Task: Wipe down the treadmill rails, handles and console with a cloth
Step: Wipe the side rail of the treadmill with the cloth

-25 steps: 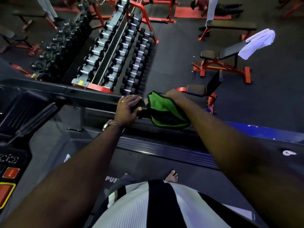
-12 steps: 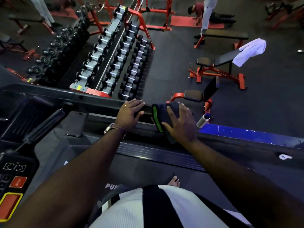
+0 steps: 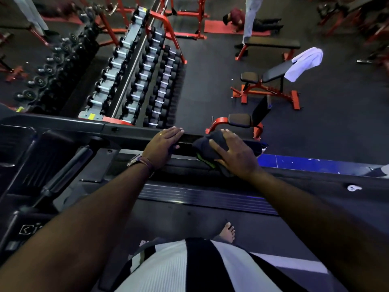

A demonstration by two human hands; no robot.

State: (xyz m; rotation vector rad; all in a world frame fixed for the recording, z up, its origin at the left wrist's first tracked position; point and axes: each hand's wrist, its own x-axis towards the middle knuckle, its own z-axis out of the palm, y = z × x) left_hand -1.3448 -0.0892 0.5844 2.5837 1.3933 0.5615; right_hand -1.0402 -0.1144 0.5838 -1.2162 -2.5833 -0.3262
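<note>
A dark cloth [image 3: 207, 147] with a green edge is draped over the treadmill's black side rail [image 3: 126, 129]. My right hand [image 3: 235, 154] lies flat on the cloth, fingers spread, pressing it onto the rail. A little to the left of it my left hand [image 3: 163, 144] rests on the same rail, fingers together over the top, with a watch on the wrist. The console [image 3: 25, 226] with its buttons shows at the lower left, partly cut off. The belt [image 3: 189, 218] runs below my arms.
Beyond the rail stand dumbbell racks [image 3: 134, 81] and red weight benches [image 3: 265, 85], one with a white towel [image 3: 305, 63] on it. A person [image 3: 248, 22] lies on a red mat at the back. My bare foot [image 3: 228, 231] stands on the belt.
My right hand turned over the cloth from gripping it on the far side to pressing flat on top, and the green face folded under. The left hand stayed on the rail.
</note>
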